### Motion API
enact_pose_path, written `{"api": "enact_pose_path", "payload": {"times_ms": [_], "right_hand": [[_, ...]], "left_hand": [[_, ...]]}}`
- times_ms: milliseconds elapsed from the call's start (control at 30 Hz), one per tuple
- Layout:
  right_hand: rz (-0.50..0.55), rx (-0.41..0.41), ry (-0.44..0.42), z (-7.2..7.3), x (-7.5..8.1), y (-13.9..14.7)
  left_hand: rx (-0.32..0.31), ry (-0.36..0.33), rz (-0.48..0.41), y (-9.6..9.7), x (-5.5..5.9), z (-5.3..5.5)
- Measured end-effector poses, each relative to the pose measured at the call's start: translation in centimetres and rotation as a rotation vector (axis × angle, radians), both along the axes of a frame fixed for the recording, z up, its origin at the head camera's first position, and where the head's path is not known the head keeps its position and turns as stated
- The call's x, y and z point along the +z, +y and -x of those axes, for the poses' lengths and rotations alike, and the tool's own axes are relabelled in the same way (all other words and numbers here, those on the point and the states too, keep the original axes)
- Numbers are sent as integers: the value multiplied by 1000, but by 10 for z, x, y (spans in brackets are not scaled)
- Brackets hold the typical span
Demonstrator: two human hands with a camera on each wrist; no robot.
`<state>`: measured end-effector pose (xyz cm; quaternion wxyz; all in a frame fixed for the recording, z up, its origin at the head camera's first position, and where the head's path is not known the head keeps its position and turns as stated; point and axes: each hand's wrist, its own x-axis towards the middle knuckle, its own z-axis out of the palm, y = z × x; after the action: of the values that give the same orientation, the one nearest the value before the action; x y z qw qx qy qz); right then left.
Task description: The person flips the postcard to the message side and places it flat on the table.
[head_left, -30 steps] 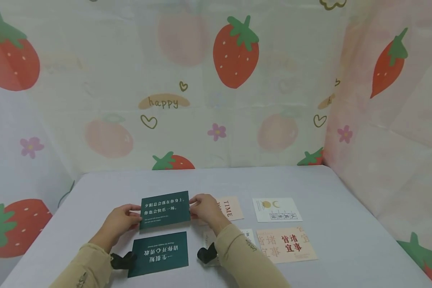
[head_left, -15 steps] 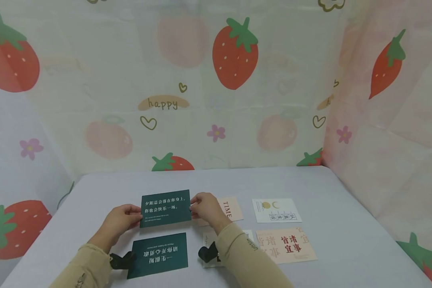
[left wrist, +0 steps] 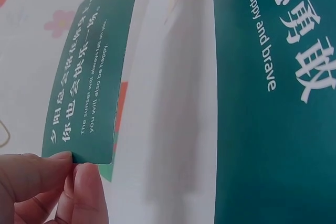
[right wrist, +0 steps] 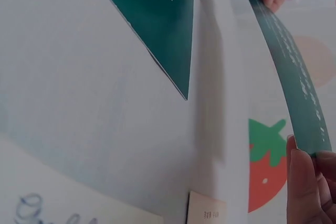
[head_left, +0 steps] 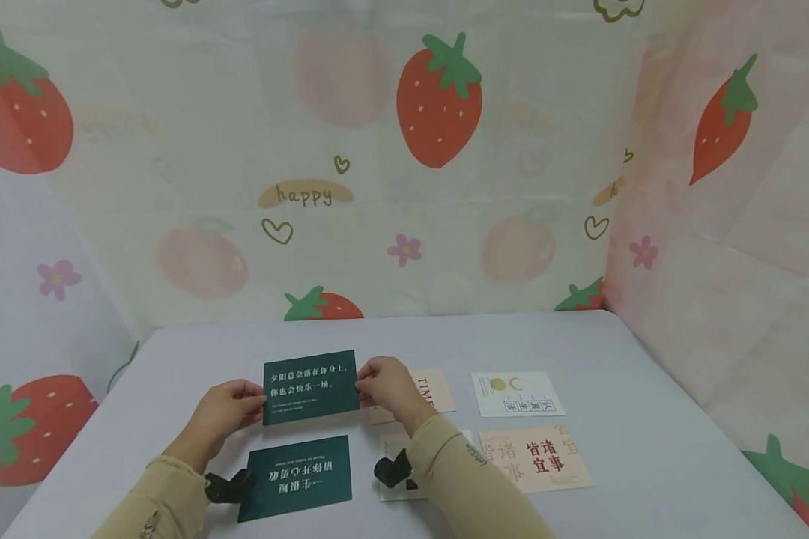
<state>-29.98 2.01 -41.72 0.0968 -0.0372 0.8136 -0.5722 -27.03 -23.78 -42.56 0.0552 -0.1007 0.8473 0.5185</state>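
Observation:
A dark green card [head_left: 310, 389] with white Chinese lettering is held up by its two short sides, tilted toward me above the table. My left hand [head_left: 225, 412] pinches its left edge between thumb and fingers, and my right hand [head_left: 391, 385] pinches the right edge. In the left wrist view, the card [left wrist: 89, 77] carries small English print under the Chinese lines. It looks slightly bowed in the right wrist view. Below it a second green card [head_left: 297, 479] lies on the table, its lettering upside down in the head view.
Right of the green cards lie a beige card [head_left: 434, 389] reading TIME, a sun-and-moon card [head_left: 519, 393], a beige card with red characters [head_left: 546, 458] and a white card [head_left: 387, 443] partly behind my right sleeve. A strawberry-print sheet [head_left: 445, 292] stands behind the white table [head_left: 647, 449].
The held green card has risen slightly and tipped a little more upright, with both hands still pinching its sides. The cards on the table stay where they were.

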Motion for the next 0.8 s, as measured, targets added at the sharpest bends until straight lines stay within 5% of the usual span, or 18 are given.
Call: {"api": "enact_pose_path", "payload": {"times_ms": [800], "right_hand": [[-59,-7,52,5,2,5]], "left_hand": [[3,20,-10,-4,0,1]]}}
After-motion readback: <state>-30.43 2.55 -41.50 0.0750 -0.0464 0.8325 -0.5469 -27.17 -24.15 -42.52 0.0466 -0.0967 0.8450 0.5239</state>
